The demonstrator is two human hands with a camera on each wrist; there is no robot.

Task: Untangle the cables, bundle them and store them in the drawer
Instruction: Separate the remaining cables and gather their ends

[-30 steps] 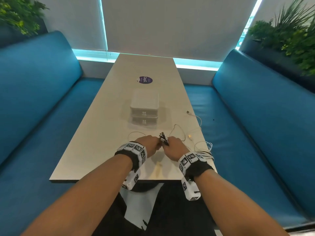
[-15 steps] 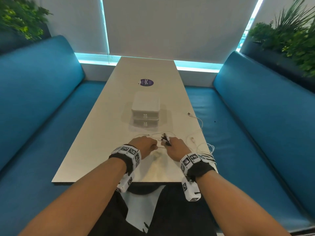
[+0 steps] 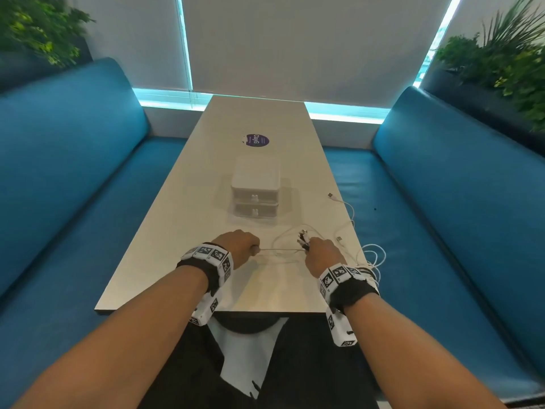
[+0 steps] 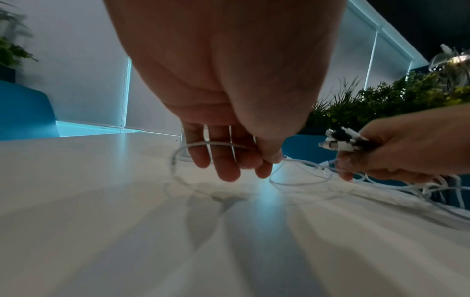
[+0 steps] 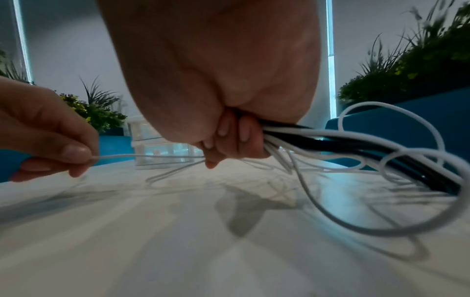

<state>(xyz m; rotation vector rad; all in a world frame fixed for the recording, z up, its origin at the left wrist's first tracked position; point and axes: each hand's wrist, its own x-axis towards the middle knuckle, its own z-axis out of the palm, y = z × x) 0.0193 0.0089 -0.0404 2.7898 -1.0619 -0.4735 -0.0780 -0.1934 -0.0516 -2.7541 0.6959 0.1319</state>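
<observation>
My right hand (image 3: 320, 252) grips a bundle of white and black cables (image 5: 356, 144) just above the near end of the table, and their plugs (image 3: 303, 239) stick up out of the fist (image 4: 340, 142). My left hand (image 3: 240, 246) pinches one thin white cable (image 3: 280, 250) between thumb and fingers (image 4: 269, 160), stretched taut across to the right hand (image 5: 152, 155). Loose white loops (image 3: 373, 255) trail off the table's right edge. The small white two-drawer box (image 3: 256, 190) stands beyond the hands, both drawers shut.
A long pale table (image 3: 165, 231) runs between two blue benches (image 3: 73, 178) toward a window with blinds. A round purple sticker (image 3: 257, 140) lies past the drawer box. Plants (image 3: 501, 60) stand behind both bench backs. A loose cable end (image 3: 331, 196) lies at the right.
My hands have moved apart: the left hand has drawn leftward, pulling one white cable straight out from the bundle held in the right hand.
</observation>
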